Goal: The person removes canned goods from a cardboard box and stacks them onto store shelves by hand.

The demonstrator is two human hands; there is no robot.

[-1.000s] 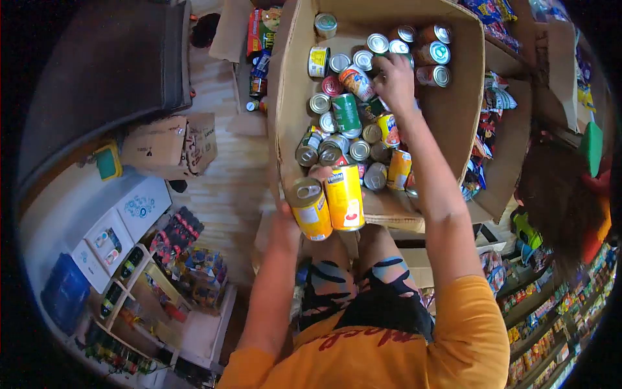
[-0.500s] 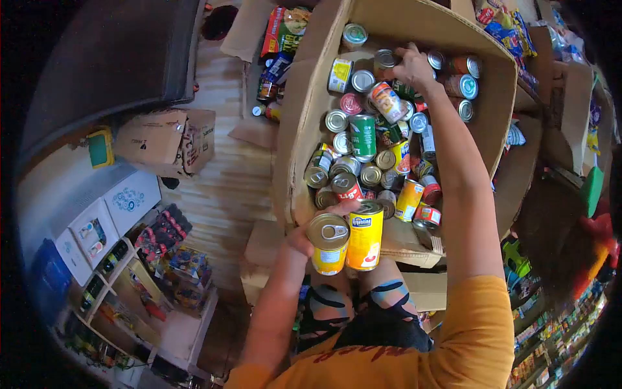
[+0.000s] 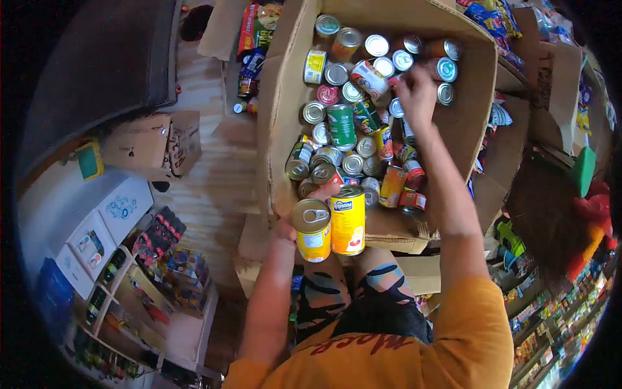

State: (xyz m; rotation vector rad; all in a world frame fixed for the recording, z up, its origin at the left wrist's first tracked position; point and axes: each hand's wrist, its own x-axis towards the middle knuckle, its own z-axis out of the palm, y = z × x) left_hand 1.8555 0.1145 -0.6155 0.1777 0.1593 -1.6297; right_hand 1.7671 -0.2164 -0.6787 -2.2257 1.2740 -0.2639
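Observation:
Two yellow cans are gripped by my left hand (image 3: pixel 289 223) above the near edge of the cardboard box (image 3: pixel 447 146). The left yellow can (image 3: pixel 313 233) has a pull-tab lid facing up; the taller yellow can (image 3: pixel 348 220) stands beside it. Inside the box, my right hand (image 3: pixel 420 97) reaches among the cans with its fingers bent downward. What those fingers close on is hidden. Near them lie a tilted can with a white and orange label (image 3: pixel 370 79) and a can with a pale lid (image 3: pixel 396 107). A green can (image 3: pixel 341 126) lies farther left among several others.
Left of the box, an open carton (image 3: pixel 241 48) holds colourful packs. A closed carton (image 3: pixel 139 144) sits on the floor farther left. More open cartons with snack bags (image 3: pixel 486 26) stand at the right. Shelves of small goods (image 3: pixel 551 311) run along the lower right.
My right hand has moved from the far cans back toward the middle right of the box. My left hand keeps the two yellow cans. The whole view has shifted slightly.

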